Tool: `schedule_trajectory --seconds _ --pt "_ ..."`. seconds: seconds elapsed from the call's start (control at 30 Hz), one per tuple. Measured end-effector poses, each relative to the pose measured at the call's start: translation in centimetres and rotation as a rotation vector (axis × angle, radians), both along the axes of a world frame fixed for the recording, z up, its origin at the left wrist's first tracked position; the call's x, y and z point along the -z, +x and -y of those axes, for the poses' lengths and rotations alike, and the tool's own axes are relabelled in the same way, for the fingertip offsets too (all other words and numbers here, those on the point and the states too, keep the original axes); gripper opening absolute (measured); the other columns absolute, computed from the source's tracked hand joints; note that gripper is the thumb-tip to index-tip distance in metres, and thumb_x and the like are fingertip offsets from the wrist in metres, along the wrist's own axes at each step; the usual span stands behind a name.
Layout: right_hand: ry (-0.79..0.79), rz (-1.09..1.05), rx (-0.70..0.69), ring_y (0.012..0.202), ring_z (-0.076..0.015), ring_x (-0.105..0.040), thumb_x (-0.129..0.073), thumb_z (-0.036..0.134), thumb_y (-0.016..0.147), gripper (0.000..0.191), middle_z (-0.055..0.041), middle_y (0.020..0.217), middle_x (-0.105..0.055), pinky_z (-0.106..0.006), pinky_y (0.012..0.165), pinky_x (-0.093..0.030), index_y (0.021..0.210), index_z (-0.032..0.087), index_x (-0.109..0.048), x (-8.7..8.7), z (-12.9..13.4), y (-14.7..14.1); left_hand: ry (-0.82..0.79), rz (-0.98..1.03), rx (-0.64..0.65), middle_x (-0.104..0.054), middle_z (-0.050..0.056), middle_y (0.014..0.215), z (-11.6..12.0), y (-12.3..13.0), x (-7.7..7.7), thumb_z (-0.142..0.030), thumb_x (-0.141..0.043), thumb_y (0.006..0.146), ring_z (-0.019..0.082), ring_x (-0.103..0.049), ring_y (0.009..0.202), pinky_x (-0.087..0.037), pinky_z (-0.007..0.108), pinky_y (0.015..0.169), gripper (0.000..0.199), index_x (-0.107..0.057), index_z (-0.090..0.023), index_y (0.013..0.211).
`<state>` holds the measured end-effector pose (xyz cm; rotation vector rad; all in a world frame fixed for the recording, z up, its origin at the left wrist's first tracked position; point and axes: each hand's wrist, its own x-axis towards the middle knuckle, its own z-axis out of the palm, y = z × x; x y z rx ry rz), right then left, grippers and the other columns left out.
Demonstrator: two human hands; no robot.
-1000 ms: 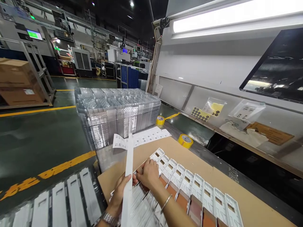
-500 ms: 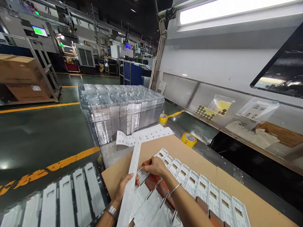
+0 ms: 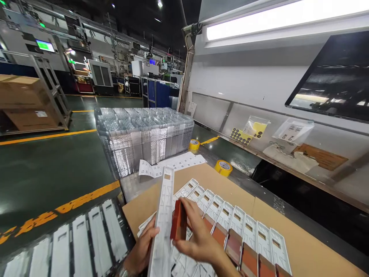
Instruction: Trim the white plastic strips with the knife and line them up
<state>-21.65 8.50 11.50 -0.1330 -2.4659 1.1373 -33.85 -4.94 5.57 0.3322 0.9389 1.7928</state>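
My left hand [image 3: 142, 244] is closed around the edge of a long white plastic panel [image 3: 163, 215], held tilted upward with its ribbed inner side and small square window showing. In my right hand [image 3: 198, 234], between thumb and fingers, is a reddish-brown block [image 3: 178, 221]. The block is right beside the panel's ribbed face; I cannot tell whether they touch. Below and to the right, a row of similar white panels [image 3: 238, 217] lies on cardboard [image 3: 230, 184]. Several reddish-brown blocks [image 3: 250, 258] sit on the near part of that row, partly hidden by my right arm.
More white panels [image 3: 83, 240] lie in a dark tray at lower left. Behind the cardboard stand stacked clear plastic trays [image 3: 144, 138], a printed label sheet [image 3: 184, 161] and two yellow tape rolls [image 3: 223, 167] [image 3: 194, 144]. A slanted white machine panel [image 3: 245, 84] rises at right.
The held panel has turned so its ribbed inside faces me. My right hand has come up from the row to beside it, with the block now plainly visible in its fingers.
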Motion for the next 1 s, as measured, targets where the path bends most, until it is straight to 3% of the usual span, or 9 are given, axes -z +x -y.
schedule_trajectory --seconds 0.17,0.33,0.5,0.6,0.67,0.73,0.83,0.93,1.0 --pt "0.263 -0.005 -0.018 0.132 -0.0306 -0.027 -0.059 0.015 0.062 0.100 -0.0127 0.143 -0.027 -0.046 0.105 -0.028 0.145 0.022 -0.002 -0.1 2.8 2.4 -0.003 -0.057 -0.080 -0.059 0.001 0.122 0.8 3.5 0.2 -0.033 -0.061 0.070 0.027 -0.042 0.124 -0.028 0.038 0.107 0.041 -0.062 -0.029 0.111" --pt "0.393 0.001 0.034 0.130 -0.0328 -0.028 -0.054 0.013 0.060 0.102 -0.0166 0.141 -0.029 -0.050 0.102 -0.031 0.144 0.018 0.003 0.8 3.5 3.2 -0.073 0.019 -0.105 -0.050 0.001 0.133 1.4 6.2 1.6 -0.048 -0.057 0.074 0.026 -0.027 0.134 -0.022 0.040 0.110 0.047 -0.058 -0.028 0.117" --pt "0.432 -0.022 0.073 0.128 -0.0342 -0.031 -0.050 0.010 0.059 0.102 -0.0187 0.139 -0.033 -0.053 0.100 -0.032 0.145 0.015 0.005 1.3 4.0 4.1 -0.236 -0.297 -0.246 -0.043 0.004 0.139 1.7 8.3 0.2 -0.051 -0.063 0.071 0.028 -0.022 0.135 -0.021 0.037 0.111 0.057 -0.055 -0.024 0.120" --pt "0.302 0.019 0.065 0.134 -0.0364 -0.019 -0.055 0.016 0.065 0.098 -0.0154 0.147 -0.020 -0.056 0.103 -0.026 0.146 0.019 -0.001 1.1 4.2 5.0 -0.245 -0.333 -0.253 -0.050 0.005 0.133 1.9 8.8 -1.2 -0.052 -0.062 0.071 0.030 -0.031 0.131 -0.030 0.036 0.106 0.055 -0.057 -0.023 0.117" --pt "0.106 0.016 0.125 0.137 -0.0362 -0.005 -0.056 0.030 0.074 0.089 -0.0106 0.152 -0.002 -0.056 0.105 -0.022 0.146 0.022 -0.003 1.0 4.4 5.3 -0.229 -0.322 -0.223 -0.055 0.007 0.128 2.1 8.9 -1.8 -0.051 -0.061 0.072 0.031 -0.039 0.126 -0.035 0.038 0.103 0.054 -0.057 -0.022 0.116" --pt "-0.140 -0.044 0.250 0.138 -0.0318 -0.003 -0.048 0.041 0.084 0.081 -0.0090 0.152 0.004 -0.053 0.106 -0.022 0.146 0.023 0.002 1.0 4.6 4.9 -0.176 -0.297 -0.146 -0.057 0.010 0.124 2.2 9.1 -2.1 -0.052 -0.059 0.072 0.033 -0.047 0.118 -0.040 0.041 0.097 0.054 -0.057 -0.021 0.117" --pt "-0.416 -0.113 0.467 0.135 -0.0240 -0.023 -0.036 0.044 0.091 0.066 -0.0117 0.149 -0.020 -0.045 0.106 -0.026 0.144 0.021 -0.003 1.0 5.1 3.2 -0.128 -0.297 -0.057 -0.059 0.012 0.118 2.2 9.6 -1.9 -0.055 -0.060 0.070 0.034 -0.054 0.107 -0.045 0.043 0.089 0.059 -0.056 -0.020 0.117" --pt "-0.492 -0.131 0.594 0.112 -0.0215 -0.051 -0.038 0.046 0.091 0.049 -0.0095 0.122 -0.054 -0.037 0.095 -0.039 0.132 0.020 -0.031 0.9 5.7 1.5 -0.145 -0.364 -0.075 -0.064 0.013 0.108 2.2 9.8 -1.2 -0.055 -0.063 0.067 0.034 -0.057 0.101 -0.047 0.041 0.085 0.058 -0.059 -0.018 0.112" --pt "-0.495 -0.132 0.625 0.092 -0.0202 -0.058 -0.042 0.048 0.090 0.041 -0.0061 0.103 -0.061 -0.033 0.082 -0.045 0.120 0.020 -0.040 0.9 6.0 0.8 -0.199 -0.422 -0.116 -0.066 0.012 0.101 2.2 9.6 -0.6 -0.053 -0.063 0.068 0.034 -0.058 0.098 -0.048 0.039 0.082 0.052 -0.062 -0.018 0.107"
